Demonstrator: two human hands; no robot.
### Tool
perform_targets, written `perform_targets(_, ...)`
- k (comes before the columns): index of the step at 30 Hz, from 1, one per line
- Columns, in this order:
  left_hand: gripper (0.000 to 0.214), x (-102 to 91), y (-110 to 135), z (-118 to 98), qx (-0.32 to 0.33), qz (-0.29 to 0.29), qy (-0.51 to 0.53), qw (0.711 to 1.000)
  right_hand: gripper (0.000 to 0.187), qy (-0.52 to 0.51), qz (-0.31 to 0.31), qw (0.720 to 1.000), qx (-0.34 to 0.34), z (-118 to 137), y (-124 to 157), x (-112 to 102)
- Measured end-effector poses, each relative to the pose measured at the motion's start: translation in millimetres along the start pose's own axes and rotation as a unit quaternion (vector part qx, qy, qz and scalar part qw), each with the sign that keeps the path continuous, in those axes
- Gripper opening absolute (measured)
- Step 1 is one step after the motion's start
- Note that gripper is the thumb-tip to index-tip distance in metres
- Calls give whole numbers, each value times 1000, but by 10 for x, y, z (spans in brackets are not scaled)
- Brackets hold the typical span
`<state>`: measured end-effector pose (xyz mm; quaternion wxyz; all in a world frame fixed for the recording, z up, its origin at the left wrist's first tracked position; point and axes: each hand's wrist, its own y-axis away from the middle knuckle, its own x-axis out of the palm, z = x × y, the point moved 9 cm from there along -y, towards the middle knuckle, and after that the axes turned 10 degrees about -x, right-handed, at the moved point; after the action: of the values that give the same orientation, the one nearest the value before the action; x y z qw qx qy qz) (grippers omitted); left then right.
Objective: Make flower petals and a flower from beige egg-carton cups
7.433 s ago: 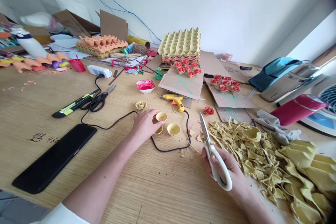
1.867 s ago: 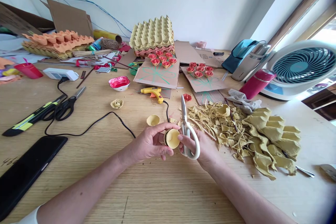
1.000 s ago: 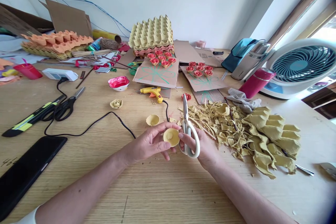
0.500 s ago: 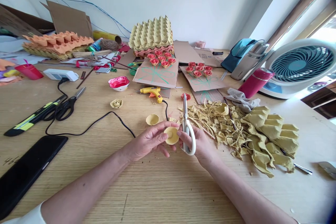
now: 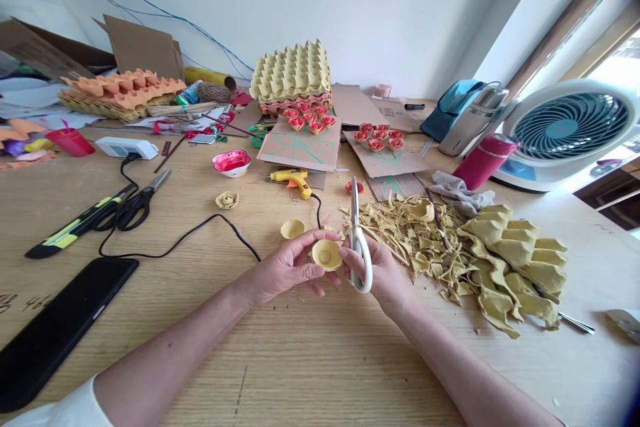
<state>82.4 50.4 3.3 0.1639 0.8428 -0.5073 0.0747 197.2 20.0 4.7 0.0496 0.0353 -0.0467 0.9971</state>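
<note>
Between my hands is a small yellow egg-carton cup [image 5: 327, 255], its round opening turned up toward me. My left hand [image 5: 287, 270] grips the cup from the left, thumb at its rim. My right hand [image 5: 385, 277] has white-handled scissors [image 5: 361, 247] in it, blades closed and pointing away, while its thumb and fingertips touch the cup's right side. A second yellow cup [image 5: 293, 229] sits on the table just beyond my left fingers. Farther left lies a yellow paper rose [image 5: 227, 199]. A red paper flower [image 5: 355, 187] is partly behind the scissor blades.
Carton scraps [image 5: 415, 233] and cut egg-tray pieces [image 5: 515, 253] are heaped on the right. A yellow glue gun [image 5: 293, 180] lies ahead, its black cord running left. Black scissors [image 5: 135, 207], a utility knife [image 5: 80, 223] and a black phone [image 5: 60, 327] occupy the left. Red flowers stand on cardboard [image 5: 300, 150].
The cup in my hands has tilted slightly, and my left thumb has shifted along its rim. The whole view has moved a little, with objects on the left appearing farther right.
</note>
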Motion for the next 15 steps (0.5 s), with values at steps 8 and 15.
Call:
perform_targets(8,50,-394,152,-423,138,-183,-207,951,47,35,-6,998,-43,128,2,-83)
perform_targets(15,43,-1099,354,-573,145,-434,-362,812,48,41,17,999,-26,79,26,-22)
